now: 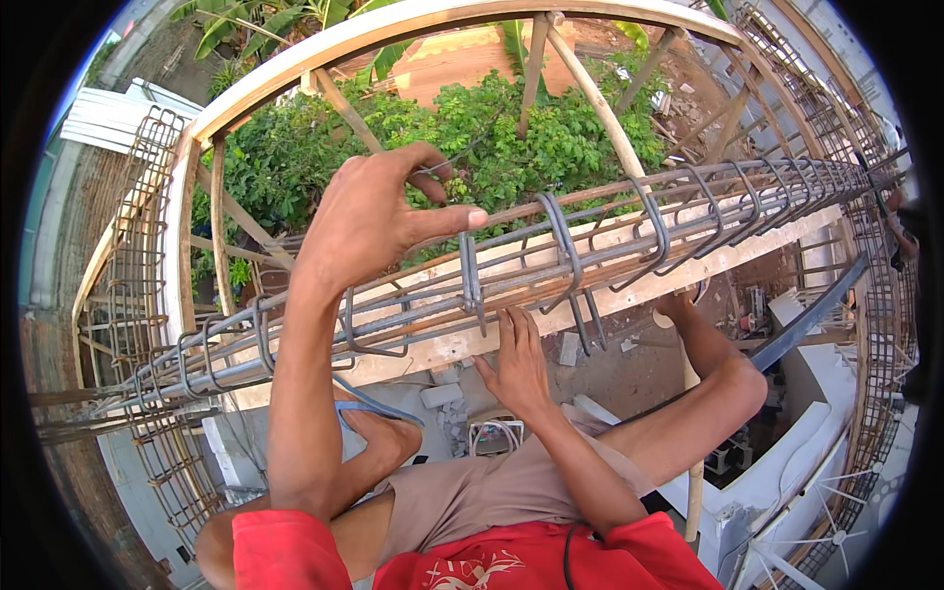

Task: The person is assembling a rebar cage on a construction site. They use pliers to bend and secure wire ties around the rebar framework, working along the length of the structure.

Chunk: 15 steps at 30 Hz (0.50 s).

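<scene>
A long rebar cage point(610, 236), several steel bars ringed by bent stirrups, runs across in front of me. My left hand point(379, 211) is raised over its far side, with curled fingers around a thin wire point(470, 147) that sticks out to the right. The left thumb is stretched out near the top of a doubled stirrup point(470, 270). Lower down, my right hand point(519, 369) rests its straightened fingertips against the near lower bars, beside that stirrup. Nothing shows in the right hand; its fingertips are partly hidden at the bars.
Under the cage lies a wooden plank point(452, 349). A curved timber frame point(413, 22) on wooden props arches beyond it, over green shrubs point(433, 118). Upright rebar cages stand at left point(138, 265) and right. My legs straddle a drop, with rubble point(447, 398) on the ground below.
</scene>
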Tool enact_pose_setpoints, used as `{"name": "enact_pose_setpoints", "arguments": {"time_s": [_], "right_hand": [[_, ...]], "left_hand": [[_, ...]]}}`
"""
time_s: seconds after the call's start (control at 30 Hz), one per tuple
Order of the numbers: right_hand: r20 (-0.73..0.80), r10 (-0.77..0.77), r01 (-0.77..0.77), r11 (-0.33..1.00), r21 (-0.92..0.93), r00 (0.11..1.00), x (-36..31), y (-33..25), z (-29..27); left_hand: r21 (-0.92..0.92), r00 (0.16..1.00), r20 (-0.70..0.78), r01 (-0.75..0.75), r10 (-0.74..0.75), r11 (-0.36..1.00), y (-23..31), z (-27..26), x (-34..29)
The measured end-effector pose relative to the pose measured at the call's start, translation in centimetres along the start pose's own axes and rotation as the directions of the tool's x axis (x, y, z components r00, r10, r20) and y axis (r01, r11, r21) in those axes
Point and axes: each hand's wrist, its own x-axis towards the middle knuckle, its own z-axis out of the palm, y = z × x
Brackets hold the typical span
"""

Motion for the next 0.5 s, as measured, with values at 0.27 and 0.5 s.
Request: {"name": "enact_pose_setpoints", "arguments": {"time_s": [0.27, 0.5], "right_hand": [[0.225, -0.142, 0.152, 0.988, -0.03, 0.964, 7.8, 3.1, 1.9], [0.288, -0.307, 0.343, 0.936, -0.084, 0.907, 8.5, 5.0, 1.8]], "left_hand": [[-0.145, 0.766, 0.59, -0.208, 0.253, 0.967, -5.5, 4.2, 5.7], [-0.086, 0.819, 0.547, -0.152, 0.174, 0.985, -6.4, 4.4, 4.4]]}}
